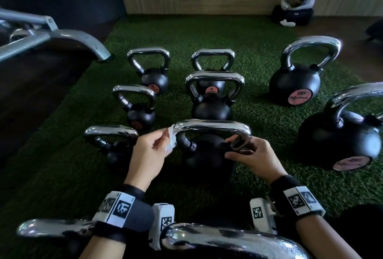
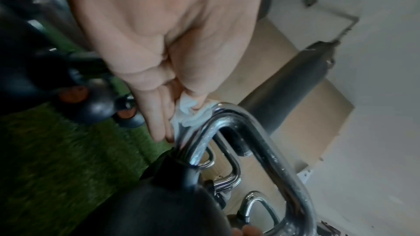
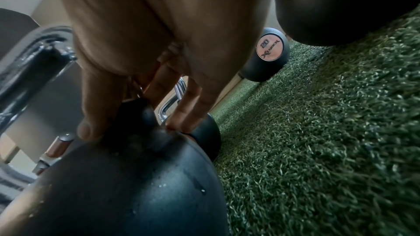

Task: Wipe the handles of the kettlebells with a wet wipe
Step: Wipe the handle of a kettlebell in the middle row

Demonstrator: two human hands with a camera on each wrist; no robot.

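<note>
A black kettlebell (image 1: 209, 161) with a chrome handle (image 1: 211, 127) stands on the turf in front of me. My left hand (image 1: 163, 144) pinches a crumpled white wet wipe (image 1: 171, 140) against the handle's left bend; the left wrist view shows the wipe (image 2: 191, 114) bunched between thumb and fingers on the chrome handle (image 2: 250, 135). My right hand (image 1: 235, 148) grips the handle's right leg near its base. In the right wrist view the thumb (image 3: 90, 123) and fingers (image 3: 181, 114) straddle that base on top of the black kettlebell (image 3: 136, 186).
Several more kettlebells stand on the green turf (image 1: 259, 55): small ones at left (image 1: 134, 111), one behind (image 1: 213, 97), large ones at right (image 1: 296, 80). Two chrome handles (image 1: 228, 240) lie near my wrists. A metal bench frame (image 1: 62, 39) is at left, a bag (image 1: 294, 7) by the wall.
</note>
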